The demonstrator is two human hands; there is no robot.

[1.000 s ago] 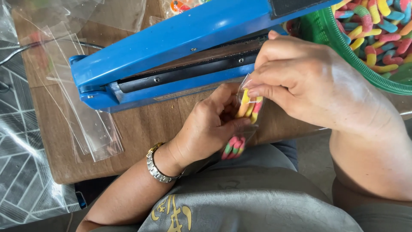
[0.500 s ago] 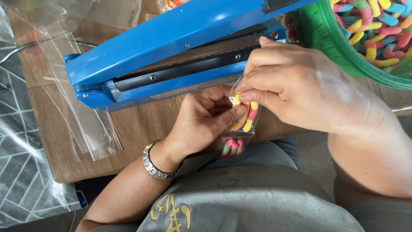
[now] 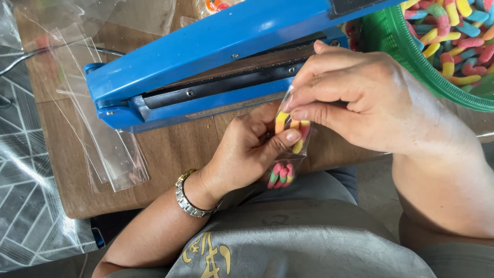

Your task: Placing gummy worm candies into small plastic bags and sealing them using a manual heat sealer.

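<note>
Both hands held a small clear plastic bag of colourful sugar-coated gummy worms (image 3: 288, 149). The left hand (image 3: 247, 152) gripped its middle, thumb across the front; the right hand (image 3: 370, 103) pinched its top edge closed. Just beyond the fingers (image 3: 309, 114) lay a blue heat sealer (image 3: 206, 51) on the wooden counter (image 3: 170, 154).

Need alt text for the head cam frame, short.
Two bare hands, left hand and right hand, pinch a small clear bag of gummy worms in front of a blue heat sealer on a wooden table. A green basket of gummy worms sits at upper right; empty clear bags lie at left.
</note>
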